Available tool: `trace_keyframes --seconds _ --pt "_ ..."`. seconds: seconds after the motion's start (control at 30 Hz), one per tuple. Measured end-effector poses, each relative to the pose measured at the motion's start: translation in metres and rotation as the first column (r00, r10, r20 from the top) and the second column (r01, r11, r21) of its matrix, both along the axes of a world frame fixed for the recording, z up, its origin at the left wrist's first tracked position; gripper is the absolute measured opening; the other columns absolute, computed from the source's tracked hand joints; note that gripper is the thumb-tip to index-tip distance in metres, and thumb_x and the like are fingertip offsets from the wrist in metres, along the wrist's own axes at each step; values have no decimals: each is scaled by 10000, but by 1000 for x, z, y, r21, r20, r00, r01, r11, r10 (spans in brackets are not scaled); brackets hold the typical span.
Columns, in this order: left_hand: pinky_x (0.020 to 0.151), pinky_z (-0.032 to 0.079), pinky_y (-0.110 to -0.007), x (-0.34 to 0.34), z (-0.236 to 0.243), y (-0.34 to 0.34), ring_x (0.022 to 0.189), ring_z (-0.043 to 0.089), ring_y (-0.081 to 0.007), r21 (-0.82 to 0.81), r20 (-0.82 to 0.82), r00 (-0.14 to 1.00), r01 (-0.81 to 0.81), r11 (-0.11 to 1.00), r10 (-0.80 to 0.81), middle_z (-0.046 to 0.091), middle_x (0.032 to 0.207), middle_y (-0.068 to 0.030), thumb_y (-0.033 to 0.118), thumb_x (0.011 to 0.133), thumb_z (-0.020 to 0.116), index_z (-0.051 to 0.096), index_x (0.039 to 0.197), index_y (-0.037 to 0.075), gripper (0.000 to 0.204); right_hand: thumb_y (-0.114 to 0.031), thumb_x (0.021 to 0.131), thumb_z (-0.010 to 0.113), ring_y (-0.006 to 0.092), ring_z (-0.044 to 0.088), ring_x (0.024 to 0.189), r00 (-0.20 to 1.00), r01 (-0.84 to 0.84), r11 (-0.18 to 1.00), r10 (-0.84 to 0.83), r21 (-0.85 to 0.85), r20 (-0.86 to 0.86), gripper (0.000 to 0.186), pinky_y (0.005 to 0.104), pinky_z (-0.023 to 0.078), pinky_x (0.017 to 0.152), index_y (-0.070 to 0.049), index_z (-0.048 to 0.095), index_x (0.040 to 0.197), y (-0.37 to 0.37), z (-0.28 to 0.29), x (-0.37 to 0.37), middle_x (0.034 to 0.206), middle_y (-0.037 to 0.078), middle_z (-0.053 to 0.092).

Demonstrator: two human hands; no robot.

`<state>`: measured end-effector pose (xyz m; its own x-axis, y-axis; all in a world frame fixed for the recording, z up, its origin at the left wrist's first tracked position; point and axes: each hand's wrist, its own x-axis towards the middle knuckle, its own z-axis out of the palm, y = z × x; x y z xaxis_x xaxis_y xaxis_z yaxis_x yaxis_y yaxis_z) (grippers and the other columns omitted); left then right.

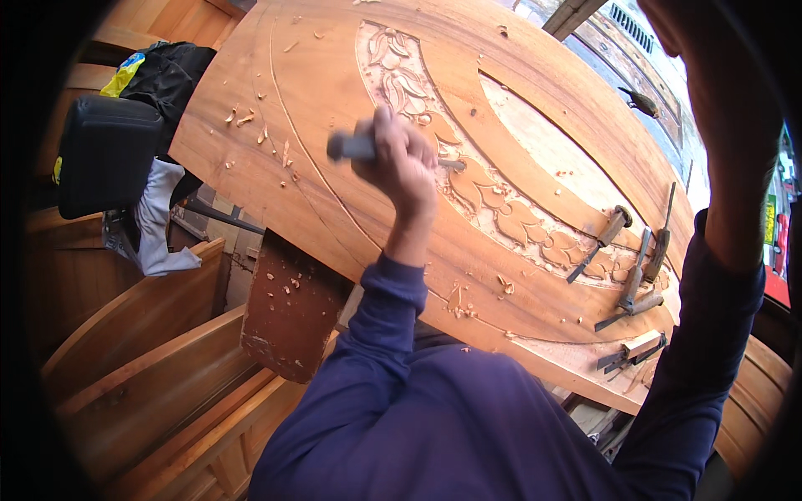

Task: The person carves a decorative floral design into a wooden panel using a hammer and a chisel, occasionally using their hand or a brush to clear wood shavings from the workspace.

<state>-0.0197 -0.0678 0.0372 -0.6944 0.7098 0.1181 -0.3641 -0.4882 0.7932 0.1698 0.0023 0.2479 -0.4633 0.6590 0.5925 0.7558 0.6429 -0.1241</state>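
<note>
- Wrapping closely around the chisel (354, 148), the fingers of the left hand (404, 160) are curled in a fist near the centre of the frame, slightly above the middle; hand and handle are a little blurred.
- The chisel's long axis runs nearly level across the frame, dipping slightly to the right: its grey butt sticks out on the left of the fist, and its metal end shows on the right, over the carved band.
- Beneath it, the wooden panel (326, 179) spreads across the upper middle and right. Its carved band (518, 219) of leaves and flowers curves from the top centre down to the lower right.
- The right hand (673, 27) is at the upper right edge, dark and partly cut off; I can't make out its grip or whether it holds anything. Its forearm stretches up along the right rim.
- Several loose carving tools (616, 224) lie on the panel at the right, pointing different ways.
- Pale wood shavings (245, 119) dot the panel, many at the upper left.
- A black case (109, 154) is at the far left, above a grey cloth (157, 230).
</note>
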Motion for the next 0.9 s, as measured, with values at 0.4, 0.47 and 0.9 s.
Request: trace_keyframes --seconds 0.4,0.47,0.9 --pt "338 285 -277 -4 15 20 358 288 -84 -102 10 980 196 975 -196 328 492 14 292 1056 595 382 735 112 425 -134 949 696 195 649 743 999 21 992 -17 124 -28 345 295 522 640 -84 652 1288 24 13 -29 973 98 671" --pt "346 289 -274 -1 15 20 370 296 -79 -129 13 980 197 972 -197 335 505 24 298 1051 608 396 743 111 417 -135 945 695 191 646 698 1000 -15 980 12 201 18 330 293 519 605 -89 662 1271 29 9 -45 941 95 670" --pt "413 321 -230 6 -26 46 451 378 -58 -220 -199 930 266 938 -310 393 632 46 213 1013 599 486 1069 116 160 -120 1031 554 132 483 528 880 -310 904 390 -294 272 535 322 401 463 -416 574 1476 -8 -42 -59 675 -3 470"
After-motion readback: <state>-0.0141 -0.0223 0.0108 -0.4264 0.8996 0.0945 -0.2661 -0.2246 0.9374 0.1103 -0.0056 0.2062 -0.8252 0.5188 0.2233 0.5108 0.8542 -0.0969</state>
